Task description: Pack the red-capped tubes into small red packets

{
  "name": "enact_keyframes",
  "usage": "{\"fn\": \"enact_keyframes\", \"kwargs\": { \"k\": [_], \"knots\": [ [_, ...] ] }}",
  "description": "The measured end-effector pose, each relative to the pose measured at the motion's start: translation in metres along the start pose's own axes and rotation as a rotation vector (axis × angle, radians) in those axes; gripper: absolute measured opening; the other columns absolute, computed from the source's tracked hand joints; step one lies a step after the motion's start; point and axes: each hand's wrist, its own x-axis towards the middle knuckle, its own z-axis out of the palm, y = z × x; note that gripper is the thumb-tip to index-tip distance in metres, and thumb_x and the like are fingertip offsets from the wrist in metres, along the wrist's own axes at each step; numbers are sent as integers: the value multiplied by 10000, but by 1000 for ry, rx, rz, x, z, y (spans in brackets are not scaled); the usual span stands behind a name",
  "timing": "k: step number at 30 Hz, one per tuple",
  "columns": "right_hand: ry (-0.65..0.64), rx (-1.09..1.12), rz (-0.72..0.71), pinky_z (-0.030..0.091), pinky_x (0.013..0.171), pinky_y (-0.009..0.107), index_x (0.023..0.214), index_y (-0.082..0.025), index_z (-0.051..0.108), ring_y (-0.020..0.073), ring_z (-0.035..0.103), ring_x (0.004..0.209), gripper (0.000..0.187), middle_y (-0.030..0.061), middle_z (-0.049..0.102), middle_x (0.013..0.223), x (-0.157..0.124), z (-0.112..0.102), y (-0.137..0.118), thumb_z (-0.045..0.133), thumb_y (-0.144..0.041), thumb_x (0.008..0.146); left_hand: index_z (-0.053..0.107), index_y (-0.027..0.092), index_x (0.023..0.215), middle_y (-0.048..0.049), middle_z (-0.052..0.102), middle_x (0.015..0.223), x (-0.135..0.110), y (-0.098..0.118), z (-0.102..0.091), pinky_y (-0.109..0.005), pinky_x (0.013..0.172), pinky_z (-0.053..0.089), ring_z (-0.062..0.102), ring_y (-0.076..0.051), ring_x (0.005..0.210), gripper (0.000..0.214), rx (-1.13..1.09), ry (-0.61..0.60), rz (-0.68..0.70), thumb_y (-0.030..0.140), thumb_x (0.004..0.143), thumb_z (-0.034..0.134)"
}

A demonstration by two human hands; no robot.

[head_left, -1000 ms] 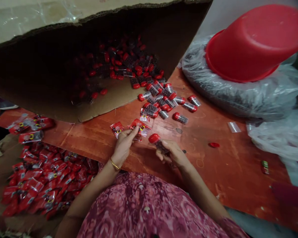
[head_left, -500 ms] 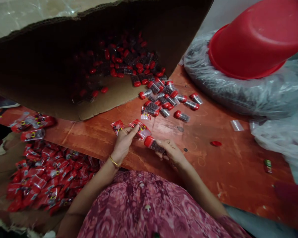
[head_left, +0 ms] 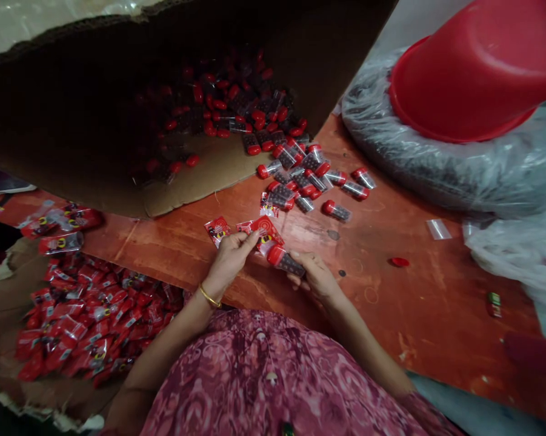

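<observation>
My left hand (head_left: 229,257) pinches a small red printed sachet (head_left: 264,231) by its edge, just above the wooden table. My right hand (head_left: 313,275) grips a small clear vial with a red cap (head_left: 284,260), the cap end pointing at the sachet's mouth and touching it. Another red sachet (head_left: 217,229) lies flat on the table to the left of my left hand. A cluster of several more red-capped vials (head_left: 309,181) lies beyond my hands, spilling out of a tipped cardboard box (head_left: 118,109).
A pile of filled red sachets (head_left: 86,315) lies at lower left. At upper right a red plastic basin (head_left: 472,66) rests upside down on a plastic-wrapped bundle (head_left: 436,163). A loose red cap (head_left: 399,262) lies on the brown table (head_left: 427,303).
My right hand has brought the vial left and up until its cap meets the sachet in my left hand. The sachet has lifted slightly.
</observation>
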Motion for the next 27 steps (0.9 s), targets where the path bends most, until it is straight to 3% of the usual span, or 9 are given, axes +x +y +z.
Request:
{"fn": "enact_keyframes", "kwargs": {
  "k": [4,9,17,23,27],
  "knots": [
    [16,-19,-58,169,311,206,461,-177,505,46,274,270,495,-41,415,323,-1,-1,2,498,-585,740,631,148,526,20,579,523,0,-1,3,-213,540,377,490,-98,525,319,67,-31,85,441,602,731],
    [-45,-8,-13,126,298,208,445,-178,496,43,246,248,509,-45,391,301,-7,-2,1,515,-618,700,620,143,531,15,568,507,-1,4,5,-214,538,369,467,-86,502,404,-29,-7,73,532,598,704],
    [-6,-45,-5,146,295,202,415,-170,490,37,274,245,535,-35,405,300,-7,2,3,512,-617,708,616,136,522,20,550,504,-2,3,0,-216,518,343,448,-87,508,451,78,-51,128,569,641,653],
    [34,-58,-23,160,301,202,400,-170,493,38,290,254,545,-26,424,305,-4,1,7,506,-607,726,675,137,613,-1,642,584,-6,5,1,-223,546,399,522,-108,549,401,66,-140,75,524,533,743],
    [33,-52,-27,163,301,206,401,-172,495,43,293,255,548,-25,422,305,-6,-1,7,509,-616,721,672,129,631,-9,647,571,-4,6,2,-218,542,423,542,-102,524,430,-40,-37,2,511,469,782]
  ]
}}
